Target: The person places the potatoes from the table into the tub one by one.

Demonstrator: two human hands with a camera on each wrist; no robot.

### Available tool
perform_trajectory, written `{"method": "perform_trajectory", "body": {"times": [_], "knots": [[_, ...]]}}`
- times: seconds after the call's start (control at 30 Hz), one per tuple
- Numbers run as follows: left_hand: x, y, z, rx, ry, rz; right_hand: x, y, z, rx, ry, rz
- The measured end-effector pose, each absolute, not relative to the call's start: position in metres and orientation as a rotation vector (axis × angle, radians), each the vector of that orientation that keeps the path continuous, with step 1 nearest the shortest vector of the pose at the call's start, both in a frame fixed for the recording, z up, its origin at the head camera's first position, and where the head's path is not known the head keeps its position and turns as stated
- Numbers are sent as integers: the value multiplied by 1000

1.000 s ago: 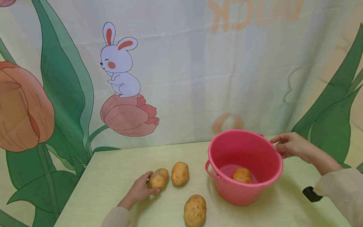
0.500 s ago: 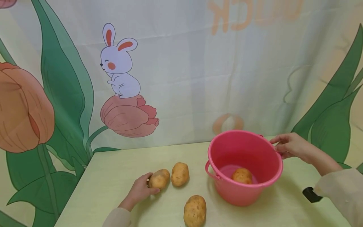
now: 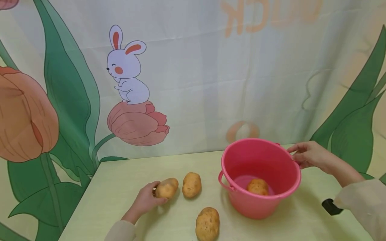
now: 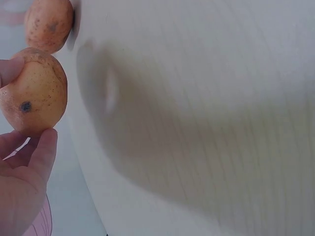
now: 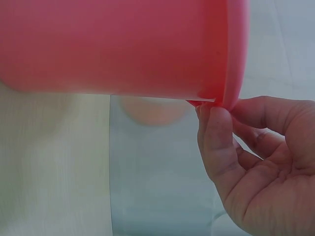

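My left hand (image 3: pixel 145 200) grips a potato (image 3: pixel 167 188) between thumb and fingers at the left of the table. In the left wrist view this potato (image 4: pixel 37 96) has a dark spot, and a shadow falls on the tabletop beside it. Just to its right lies a second potato (image 3: pixel 191 185), and a third potato (image 3: pixel 207 223) rests nearer the front. A pink bucket (image 3: pixel 253 209) stands upright at the right with one potato (image 3: pixel 257 186) on its bottom. At the bucket's right rim, my right hand (image 3: pixel 312 156) pinches the edge, as the right wrist view of the hand (image 5: pixel 266 157) confirms.
Behind the pale table (image 3: pixel 126 177) hangs a curtain (image 3: pixel 193 83) printed with a rabbit and tulips. A side handle loop (image 3: pixel 223 180) sticks out on the bucket's left. A small black object (image 3: pixel 331 206) is at my right sleeve.
Over the last half second my left hand and its potato have shifted slightly left, away from the second potato. The right hand and the bucket have stayed still.
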State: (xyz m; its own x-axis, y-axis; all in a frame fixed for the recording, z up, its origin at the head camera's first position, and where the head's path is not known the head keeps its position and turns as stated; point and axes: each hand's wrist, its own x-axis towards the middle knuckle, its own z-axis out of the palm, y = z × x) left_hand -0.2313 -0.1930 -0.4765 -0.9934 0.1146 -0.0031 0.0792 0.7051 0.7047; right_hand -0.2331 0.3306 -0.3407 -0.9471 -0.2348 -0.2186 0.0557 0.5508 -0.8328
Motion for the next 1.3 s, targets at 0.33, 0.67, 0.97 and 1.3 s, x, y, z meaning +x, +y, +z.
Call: {"method": "perform_trajectory", "body": {"times": [0.33,0.67,0.97,1.3], "knots": [[-230,-197,-471,155,2847,1201,-234,331,-341,-158,2486,-1351],[-233,-199,-460,178,2884,1193,-234,330,-341,-145,2479,-1355],[-235,-200,-451,207,2904,1199,-234,331,-342,-156,2486,-1353],[-235,-198,-440,225,2896,1190,-235,332,-342,-158,2488,-1347]]}}
